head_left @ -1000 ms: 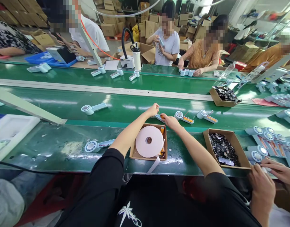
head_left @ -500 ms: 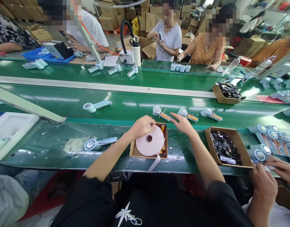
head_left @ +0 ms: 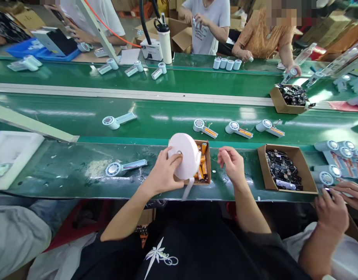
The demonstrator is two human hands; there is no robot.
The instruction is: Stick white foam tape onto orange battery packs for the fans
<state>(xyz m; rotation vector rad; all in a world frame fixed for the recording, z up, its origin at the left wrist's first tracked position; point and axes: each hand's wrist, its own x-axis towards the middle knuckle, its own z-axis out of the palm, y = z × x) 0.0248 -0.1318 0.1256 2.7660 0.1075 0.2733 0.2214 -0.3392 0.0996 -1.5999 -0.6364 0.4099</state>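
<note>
My left hand (head_left: 164,171) grips a white roll of tape (head_left: 185,153) by its side and core, tilted up over a small cardboard box (head_left: 208,179). A loose tape end (head_left: 188,188) hangs down toward the bench edge. Orange battery cells (head_left: 203,169) show in the box beside the roll. To the right of the box, my right hand (head_left: 232,165) hovers over the bench with its fingers curled together; whatever they pinch, if anything, is too small to see. Beyond it on the belt lies a light-blue handheld fan (head_left: 206,128) with its handle open, showing an orange cell and wires.
More open fans (head_left: 239,130) lie along the green belt (head_left: 155,126). A closed-looking fan (head_left: 114,169) rests on the bench at left. On the right stands a box of small black parts (head_left: 262,177), near a co-worker's hands (head_left: 332,204). People work across the belt.
My left hand has lifted and tilted the tape roll, uncovering more battery cells. My right hand has drawn back from the fan on the belt toward me, its fingers now curled.
</note>
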